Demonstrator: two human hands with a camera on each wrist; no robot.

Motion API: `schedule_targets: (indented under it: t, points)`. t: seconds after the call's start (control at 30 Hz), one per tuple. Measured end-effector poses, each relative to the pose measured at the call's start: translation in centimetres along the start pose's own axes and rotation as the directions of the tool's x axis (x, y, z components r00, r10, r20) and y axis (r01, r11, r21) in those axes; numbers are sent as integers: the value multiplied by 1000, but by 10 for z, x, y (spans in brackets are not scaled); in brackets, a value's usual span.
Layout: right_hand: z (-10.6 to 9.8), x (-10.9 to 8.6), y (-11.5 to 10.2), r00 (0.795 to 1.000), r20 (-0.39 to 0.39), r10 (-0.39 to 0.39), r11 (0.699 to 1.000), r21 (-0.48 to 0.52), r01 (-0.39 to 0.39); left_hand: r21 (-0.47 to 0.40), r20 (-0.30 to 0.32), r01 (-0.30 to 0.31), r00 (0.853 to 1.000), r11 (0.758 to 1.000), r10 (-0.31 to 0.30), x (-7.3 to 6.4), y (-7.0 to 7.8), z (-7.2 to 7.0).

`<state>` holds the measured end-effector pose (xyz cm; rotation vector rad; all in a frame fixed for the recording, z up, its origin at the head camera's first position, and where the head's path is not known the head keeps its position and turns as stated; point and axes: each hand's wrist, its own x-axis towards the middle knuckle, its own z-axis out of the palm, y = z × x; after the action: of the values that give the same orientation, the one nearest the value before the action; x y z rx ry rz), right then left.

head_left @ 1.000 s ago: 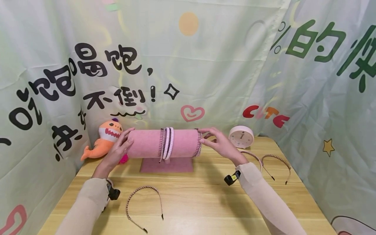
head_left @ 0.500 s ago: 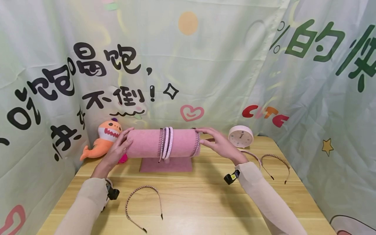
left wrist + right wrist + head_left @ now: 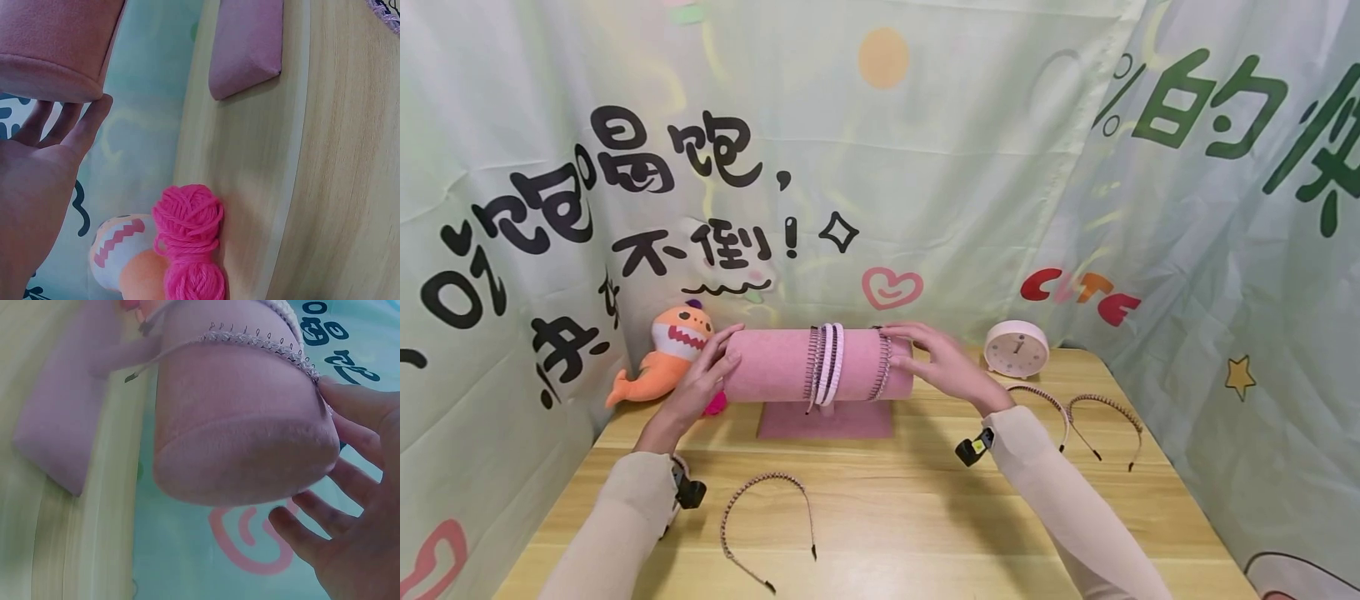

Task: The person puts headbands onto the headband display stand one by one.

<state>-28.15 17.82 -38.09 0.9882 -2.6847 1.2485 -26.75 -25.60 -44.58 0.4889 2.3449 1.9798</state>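
A pink padded roll [image 3: 767, 367] lies level on its stand [image 3: 790, 425]. Against its left end rest the straight fingers of my left hand [image 3: 696, 383]; in the left wrist view they touch the rim. My right hand [image 3: 951, 367] pinches a toothed, beaded headband [image 3: 256, 340] that straddles the roll near its right end. Thumb on the near side and fingers on the far side are at the band; its tips [image 3: 131, 377] hang below the roll. White headbands [image 3: 831, 364] and a dark-toothed one [image 3: 811, 367] sit around the roll's middle.
A loose headband [image 3: 725, 517] lies on the table front; two more [image 3: 1105, 398] lie at right. Another is partly hidden by my left wrist. An orange plush shark [image 3: 658, 371], pink yarn [image 3: 187, 219] and a round clock [image 3: 1017, 348] stand at the back, before the curtain.
My right hand has slid the headband leftward along the roll, from its right rim inward, leaving a strip of roll bare at that end. The left hand has stayed in place.
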Motion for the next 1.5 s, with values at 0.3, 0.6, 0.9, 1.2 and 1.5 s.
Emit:
schedule_targets:
  t: [0.3, 0.6, 0.9, 1.2, 1.5]
  points:
    - [11, 12, -10, 1000, -17, -24, 1000, -13, 23, 7, -2, -9, 1000, 1000, 9, 1, -1, 0]
    - [22, 23, -18, 999, -12, -39, 997, -62, 38, 17, -4, -8, 1000, 1000, 8, 0, -1, 1]
    - [29, 29, -25, 999, -23, -29, 995, -95, 27, 7, -3, -8, 1000, 1000, 8, 0, -1, 1]
    - [33, 33, -26, 999, -22, -43, 991, -130, 40, -1, 0, -9, 1000, 1000, 9, 0, -1, 1]
    - [35, 34, -26, 997, -28, -76, 985, -156, 71, -4, 2, -10, 1000, 1000, 10, 0, -2, 0]
